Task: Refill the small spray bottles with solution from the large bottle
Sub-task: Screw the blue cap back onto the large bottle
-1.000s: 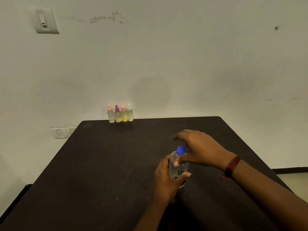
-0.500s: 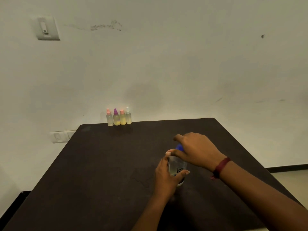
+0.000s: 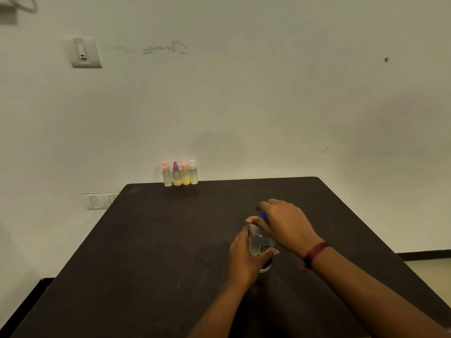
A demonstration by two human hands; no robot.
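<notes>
**A:** How many hands are showing, and what are they doing?

**B:** Two, both low and right of centre. The left hand (image 3: 245, 258) is wrapping the body of the large bottle (image 3: 260, 241), fingers and thumb curled round it. The right hand (image 3: 286, 223) is reaching over the top, its fingertips pinching the blue cap (image 3: 263, 215). A dark red wristband (image 3: 315, 253) is sitting on that wrist.

**A:** Only one large bottle?

**B:** One. It is standing upright on the dark table (image 3: 146, 240), clear, with pale liquid showing low inside.

**A:** Any writing?

**B:** Dark letters are showing on its label. "re" is readable; the left hand is covering the rest.

**A:** And further back?

**B:** Four small spray bottles (image 3: 177, 178) are standing in a tight row at the table's far edge, left of centre, against the wall (image 3: 268, 93). From the left, their tops are pink, purple, orange and white. Yellowish liquid is showing in them, strongest in the middle two. Any print there is too small to read.

**A:** Beyond that?

**B:** One wall switch (image 3: 84, 52) is sitting in the upper left of the frame. One socket plate (image 3: 98, 201) is peeking out beside the table's far left corner, partly cut off by it.
</notes>
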